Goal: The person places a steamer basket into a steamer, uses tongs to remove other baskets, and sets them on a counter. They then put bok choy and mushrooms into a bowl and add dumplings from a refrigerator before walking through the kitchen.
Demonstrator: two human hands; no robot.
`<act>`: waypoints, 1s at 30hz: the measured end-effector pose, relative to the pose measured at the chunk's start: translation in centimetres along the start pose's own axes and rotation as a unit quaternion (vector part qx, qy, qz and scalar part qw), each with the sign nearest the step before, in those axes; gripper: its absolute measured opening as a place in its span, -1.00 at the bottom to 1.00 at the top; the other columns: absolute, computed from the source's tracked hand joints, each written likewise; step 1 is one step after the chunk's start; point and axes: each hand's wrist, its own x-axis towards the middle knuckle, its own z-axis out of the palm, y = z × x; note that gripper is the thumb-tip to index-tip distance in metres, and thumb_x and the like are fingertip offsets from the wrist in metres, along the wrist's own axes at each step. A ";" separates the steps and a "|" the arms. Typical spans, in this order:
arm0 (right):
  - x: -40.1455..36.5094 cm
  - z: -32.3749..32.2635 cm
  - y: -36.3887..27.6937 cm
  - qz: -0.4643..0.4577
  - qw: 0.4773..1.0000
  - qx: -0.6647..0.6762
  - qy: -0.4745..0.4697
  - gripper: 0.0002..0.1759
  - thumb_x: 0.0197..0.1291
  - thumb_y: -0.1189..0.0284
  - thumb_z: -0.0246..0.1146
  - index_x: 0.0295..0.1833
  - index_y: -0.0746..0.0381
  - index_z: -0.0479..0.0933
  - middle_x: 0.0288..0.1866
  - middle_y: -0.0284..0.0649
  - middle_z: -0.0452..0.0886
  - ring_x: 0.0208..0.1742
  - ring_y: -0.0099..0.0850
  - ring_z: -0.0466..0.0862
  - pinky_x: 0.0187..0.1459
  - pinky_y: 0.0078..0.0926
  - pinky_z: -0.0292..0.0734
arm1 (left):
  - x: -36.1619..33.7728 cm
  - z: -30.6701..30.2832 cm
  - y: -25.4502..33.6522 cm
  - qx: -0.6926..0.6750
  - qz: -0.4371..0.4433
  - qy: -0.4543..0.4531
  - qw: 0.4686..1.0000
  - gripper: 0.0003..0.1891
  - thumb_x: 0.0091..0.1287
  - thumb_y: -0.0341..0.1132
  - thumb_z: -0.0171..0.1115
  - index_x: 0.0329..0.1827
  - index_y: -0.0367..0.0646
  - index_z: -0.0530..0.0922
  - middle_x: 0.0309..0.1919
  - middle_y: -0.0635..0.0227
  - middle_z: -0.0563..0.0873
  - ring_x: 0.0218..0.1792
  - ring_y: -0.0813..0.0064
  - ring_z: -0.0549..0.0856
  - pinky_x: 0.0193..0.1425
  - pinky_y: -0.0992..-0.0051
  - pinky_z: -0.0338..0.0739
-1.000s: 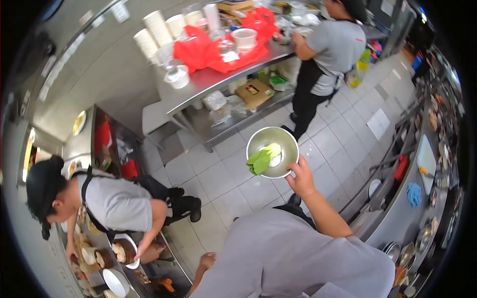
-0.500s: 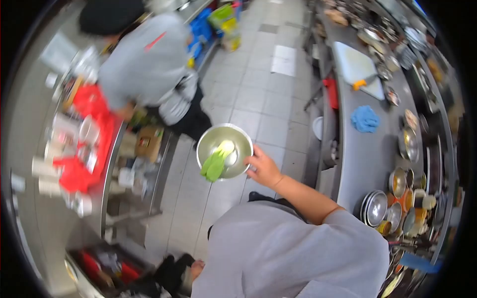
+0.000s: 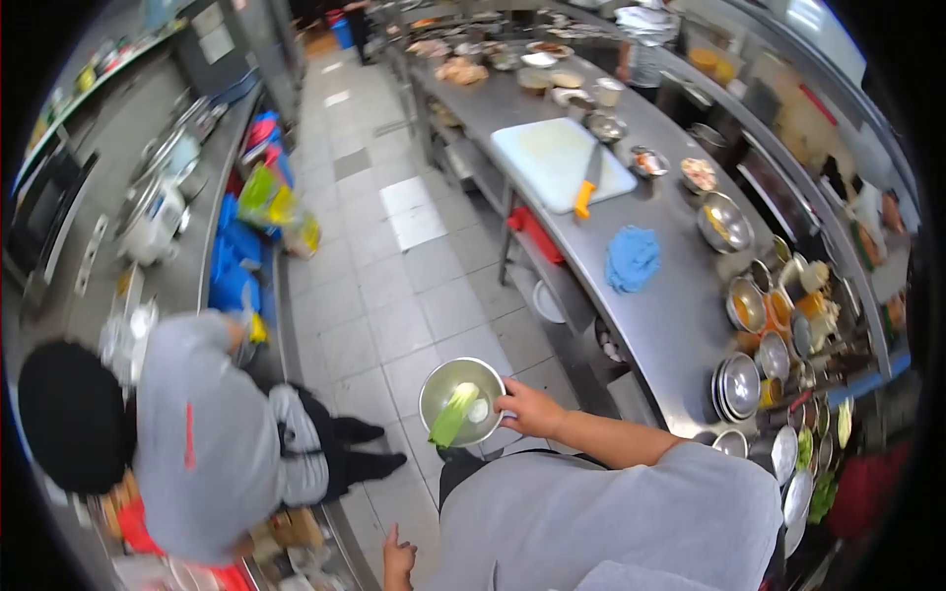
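Note:
My right hand [image 3: 533,408] grips the rim of a metal bowl [image 3: 431,385], thumb and fingers closed on its right side. In the bowl lies a piece of green leafy vegetable [image 3: 451,419] with a pale stalk, like bok choy; its leaf end reaches over the near rim. A whitish round patch beside it may be a reflection or an item. My left hand [image 3: 398,555] hangs low at my left side above the floor, partly cut off by the lower frame edge, a finger stretched out and nothing seen in it.
On the right, a steel counter [image 3: 591,258] bears a white cutting board [image 3: 552,163], an orange-handled knife [image 3: 585,194], a blue cloth [image 3: 632,259] and stacked metal bowls [image 3: 739,384]. At left, a co-worker [image 3: 202,433] in grey leans over another counter. A tiled aisle [image 3: 394,295] runs ahead.
My view has swung right and up the aisle, bringing more of the right counter into sight. The bowl stays in my right hand. The co-worker now appears lower left.

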 end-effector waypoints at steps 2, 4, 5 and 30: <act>2.1 -2.0 -2.1 0.034 0.999 -0.039 -0.015 -0.66 0.17 0.40 0.54 0.02 0.05 0.59 0.47 -0.12 0.45 0.28 0.00 0.66 0.18 -0.08 0.68 | 6.4 1.1 7.4 0.089 0.035 -0.066 0.993 -0.57 0.29 -0.39 0.46 0.21 -0.36 0.70 -0.04 0.07 0.83 0.08 0.22 0.81 -0.03 0.26 0.71; 3.7 -2.3 -1.7 0.068 0.995 -0.048 0.054 -0.66 0.18 0.40 0.53 0.03 0.04 0.59 0.48 -0.16 0.44 0.27 0.00 0.66 0.18 -0.08 0.69 | 15.4 2.3 13.5 0.202 0.083 -0.143 0.965 -0.55 0.29 -0.39 0.45 0.24 -0.37 0.70 0.00 0.01 0.83 0.16 0.17 0.80 0.07 0.21 0.71; 4.2 -2.2 -1.1 0.066 0.993 -0.041 0.086 -0.66 0.17 0.41 0.52 0.04 0.02 0.60 0.48 -0.16 0.44 0.27 0.01 0.66 0.17 -0.08 0.69 | 21.4 4.4 15.3 0.234 0.124 -0.154 0.952 -0.54 0.32 -0.38 0.42 0.27 -0.38 0.66 0.06 -0.02 0.80 0.15 0.15 0.79 0.12 0.18 0.68; 17.5 -17.5 11.5 0.104 0.916 0.166 0.351 -0.33 0.22 0.63 0.36 0.48 0.24 0.49 0.40 -0.08 0.60 0.25 -0.30 0.66 0.28 -0.34 0.60 | 16.4 31.5 81.3 0.336 0.498 -0.391 0.698 -0.29 0.27 -0.55 0.23 0.58 -0.12 0.45 0.34 -0.10 0.69 0.37 -0.04 0.69 0.45 0.18 0.56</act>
